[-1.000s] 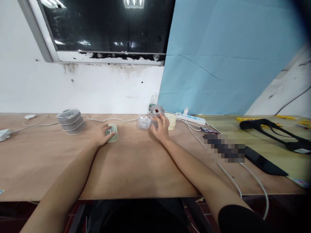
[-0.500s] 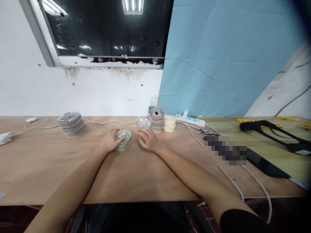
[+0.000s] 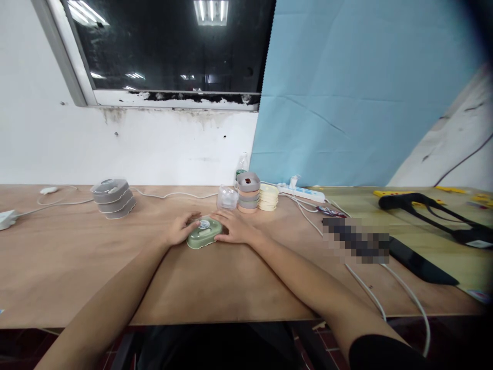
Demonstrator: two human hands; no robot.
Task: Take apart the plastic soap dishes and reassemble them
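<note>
A small green box with a round sticker on its lid (image 3: 204,234) lies on the wooden table (image 3: 215,277) in front of me. My left hand (image 3: 180,230) holds its left end, fingers curled against it. My right hand (image 3: 234,227) grips its right end. Behind them stands a stack of grey, pink and yellow boxes (image 3: 248,192) beside a clear plastic box (image 3: 227,198).
A stack of grey lids (image 3: 113,197) sits at the left, with a white cable and charger (image 3: 7,218). A white power strip (image 3: 302,192), cables, a black flat device (image 3: 421,263) and a black tool (image 3: 435,213) lie at the right.
My left hand slid the green box right and toward me. My right hand left the stack of boxes and came down onto the green box's right end.
</note>
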